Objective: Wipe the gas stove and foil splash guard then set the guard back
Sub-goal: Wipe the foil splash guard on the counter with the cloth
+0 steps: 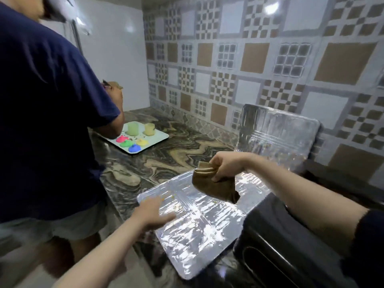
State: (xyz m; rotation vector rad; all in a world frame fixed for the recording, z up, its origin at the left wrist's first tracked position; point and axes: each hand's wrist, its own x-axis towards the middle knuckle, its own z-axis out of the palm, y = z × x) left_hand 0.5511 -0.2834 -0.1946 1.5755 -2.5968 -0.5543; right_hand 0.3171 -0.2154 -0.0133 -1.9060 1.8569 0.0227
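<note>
Left hand (154, 213) flat on foil splash guard (197, 225), fingers straight — right hand (225, 167) fingers pinching brown cloth (214, 187) above.

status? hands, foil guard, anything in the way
Left hand flat on the foil guard, lying on the counter. Right hand grips brown cloth above it. Second person stands close left.

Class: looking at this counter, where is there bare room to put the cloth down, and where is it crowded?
Bare marble counter lies between the white tray and the flat foil panel. Crowded: the panel's left edge under the left hand, and the right, where the stove abuts it. The right hand holds the cloth.
</note>
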